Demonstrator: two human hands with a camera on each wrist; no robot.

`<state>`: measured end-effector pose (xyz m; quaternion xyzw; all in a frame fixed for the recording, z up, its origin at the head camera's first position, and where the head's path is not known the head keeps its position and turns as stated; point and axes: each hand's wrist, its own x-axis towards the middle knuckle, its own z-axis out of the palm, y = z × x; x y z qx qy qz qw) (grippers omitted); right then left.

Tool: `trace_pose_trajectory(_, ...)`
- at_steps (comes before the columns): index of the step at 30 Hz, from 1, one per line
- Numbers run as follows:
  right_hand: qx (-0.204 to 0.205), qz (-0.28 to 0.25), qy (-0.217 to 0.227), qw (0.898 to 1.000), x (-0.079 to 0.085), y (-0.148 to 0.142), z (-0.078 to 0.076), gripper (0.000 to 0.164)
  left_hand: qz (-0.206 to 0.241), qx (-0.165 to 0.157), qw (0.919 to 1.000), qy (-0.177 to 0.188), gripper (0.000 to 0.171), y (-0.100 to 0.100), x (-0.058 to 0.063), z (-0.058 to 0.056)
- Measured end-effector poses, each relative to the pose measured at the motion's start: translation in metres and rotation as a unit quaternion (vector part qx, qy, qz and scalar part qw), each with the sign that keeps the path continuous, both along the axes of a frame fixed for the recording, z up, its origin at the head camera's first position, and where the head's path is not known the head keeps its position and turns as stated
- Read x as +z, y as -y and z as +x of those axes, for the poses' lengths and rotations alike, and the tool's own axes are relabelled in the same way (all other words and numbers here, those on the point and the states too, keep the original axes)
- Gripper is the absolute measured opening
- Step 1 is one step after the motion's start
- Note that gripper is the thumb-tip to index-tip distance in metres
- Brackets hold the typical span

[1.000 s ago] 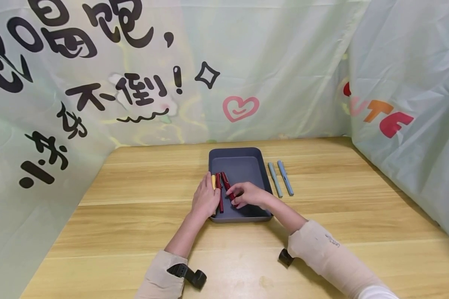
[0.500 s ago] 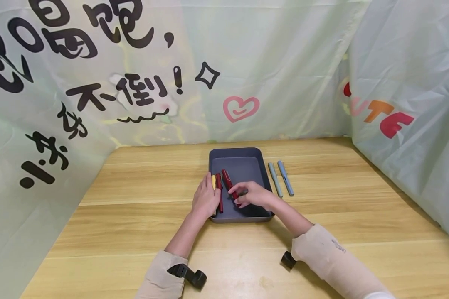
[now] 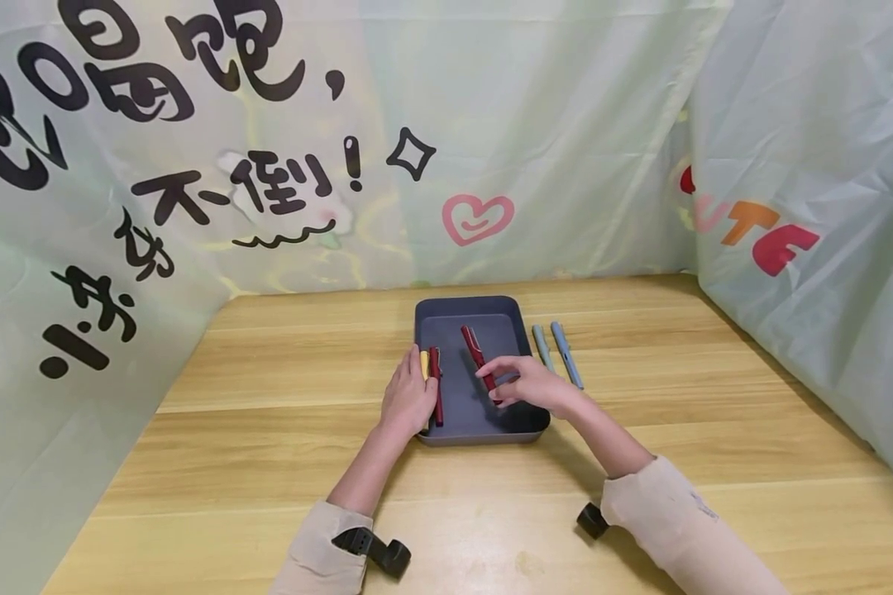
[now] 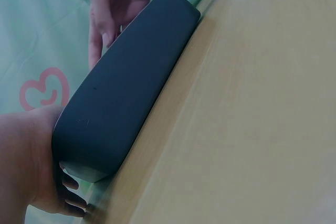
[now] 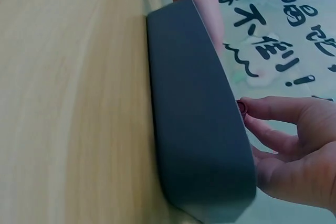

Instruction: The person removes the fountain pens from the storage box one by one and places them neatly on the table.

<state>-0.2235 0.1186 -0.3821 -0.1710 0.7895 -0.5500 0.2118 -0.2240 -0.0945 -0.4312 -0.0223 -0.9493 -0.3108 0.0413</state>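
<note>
A dark red pen [image 3: 474,347] with a metal clip is pinched between the thumb and fingers of my right hand [image 3: 522,382], over the middle of a dark blue-grey tray [image 3: 484,440]. In the right wrist view only the round end of this pen [image 5: 242,107] shows past the rim. My left hand [image 3: 409,395] holds the tray's left wall, fingers along the outside and thumb on the inner side. Beside that thumb, another dark red pen [image 3: 436,388] lies along the left inside. A yellow pen [image 3: 425,362] is mostly hidden by the hand.
Right of the tray, a grey-green pen [image 3: 543,347] and a blue pen [image 3: 566,354] lie side by side on the wooden table [image 3: 283,355]. Printed cloth [image 3: 565,149] hangs behind the table and along both sides.
My right hand has moved right with its dark red pen, away from the red pen at the left wall. The left hand has stayed in place on the tray.
</note>
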Motion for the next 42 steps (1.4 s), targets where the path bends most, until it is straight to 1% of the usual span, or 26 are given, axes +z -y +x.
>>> trace_pose_trajectory(9,-0.003,-0.032,-0.003,0.999,0.002,-0.028,0.001,0.037,0.0,-0.002,1.0,0.005,0.061,-0.002,0.0,0.002)
trace_pose_trajectory(18,-0.017,-0.02,-0.018,0.999,0.004,-0.059,0.0,0.04,0.0,-0.005,1.0,0.006,0.062,-0.003,0.0,0.002)
trace_pose_trajectory(21,-0.028,-0.019,-0.019,0.999,0.005,-0.069,0.0,0.04,0.0,-0.006,1.0,0.006,0.062,-0.003,0.0,0.001)
trace_pose_trajectory(27,-0.048,0.001,-0.033,0.998,0.005,-0.087,-0.001,0.041,0.004,-0.009,0.9999,0.009,0.062,-0.002,-0.001,0.001)
trace_pose_trajectory(33,-0.05,-0.027,-0.017,0.998,0.008,-0.101,-0.001,0.044,0.004,-0.011,0.9999,0.01,0.061,-0.003,0.0,0.002)
trace_pose_trajectory(38,-0.057,-0.007,-0.025,0.998,0.012,-0.109,-0.003,0.046,0.005,-0.009,0.9999,0.012,0.061,-0.002,0.0,0.002)
trace_pose_trajectory(42,-0.064,0.003,-0.031,0.997,0.011,-0.113,-0.008,0.045,0.005,-0.007,0.9999,0.011,0.062,-0.001,0.0,0.001)
